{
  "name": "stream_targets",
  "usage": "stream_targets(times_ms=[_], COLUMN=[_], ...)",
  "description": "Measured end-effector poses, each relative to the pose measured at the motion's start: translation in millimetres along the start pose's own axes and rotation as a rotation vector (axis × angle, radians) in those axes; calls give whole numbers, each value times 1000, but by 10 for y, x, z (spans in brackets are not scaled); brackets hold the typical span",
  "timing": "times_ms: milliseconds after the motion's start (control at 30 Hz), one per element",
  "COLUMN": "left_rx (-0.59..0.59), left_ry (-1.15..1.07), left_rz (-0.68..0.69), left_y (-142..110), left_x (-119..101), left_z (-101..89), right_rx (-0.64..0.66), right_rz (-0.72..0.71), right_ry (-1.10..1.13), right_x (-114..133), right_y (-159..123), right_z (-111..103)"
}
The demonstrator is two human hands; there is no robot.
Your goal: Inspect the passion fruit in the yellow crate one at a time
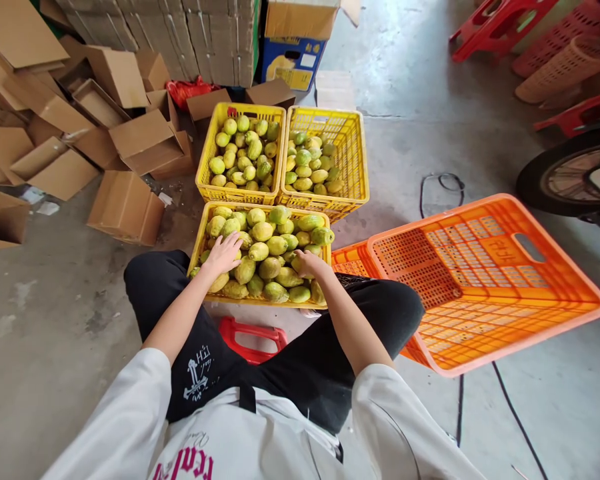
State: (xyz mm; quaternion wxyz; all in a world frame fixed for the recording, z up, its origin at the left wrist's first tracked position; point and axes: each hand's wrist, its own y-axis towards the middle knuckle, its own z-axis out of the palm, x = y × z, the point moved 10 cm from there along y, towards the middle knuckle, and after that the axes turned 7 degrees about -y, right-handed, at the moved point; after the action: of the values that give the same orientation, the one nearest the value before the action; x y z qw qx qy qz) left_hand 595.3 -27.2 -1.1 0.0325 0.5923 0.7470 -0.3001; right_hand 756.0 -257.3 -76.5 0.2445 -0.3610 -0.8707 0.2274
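Observation:
A yellow crate [200, 233] right in front of me, between my knees, is full of oval yellow-green fruits [263, 231], possibly lemons. On the left part of the pile lies my left hand [223, 255], its fingers spread over the fruit and nothing gripped. My right hand [310, 264] is at the right side of the same crate. Its fingers curl down against a yellow-green fruit [297, 263], and their tips are partly hidden among the fruits.
Behind stand two more yellow crates: the left one [204, 160] well filled, the right one [353, 153] partly filled. An orange crate [480, 293] lies tilted at my right. Cardboard boxes [125, 207] are heaped left. A red stool [253, 330], black cable [461, 407] and wheel [570, 173] also show.

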Motion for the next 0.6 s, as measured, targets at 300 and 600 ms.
stream_targets(times_ms=[300, 600], left_rx=[-1, -15], left_ry=[-95, -94], left_rz=[20, 54], left_y=[189, 276], left_x=[-306, -418], left_z=[52, 107], right_rx=[-37, -213], right_rz=[46, -70], right_ry=[54, 967], right_x=[-77, -117], right_y=[-228, -427], right_z=[-175, -679])
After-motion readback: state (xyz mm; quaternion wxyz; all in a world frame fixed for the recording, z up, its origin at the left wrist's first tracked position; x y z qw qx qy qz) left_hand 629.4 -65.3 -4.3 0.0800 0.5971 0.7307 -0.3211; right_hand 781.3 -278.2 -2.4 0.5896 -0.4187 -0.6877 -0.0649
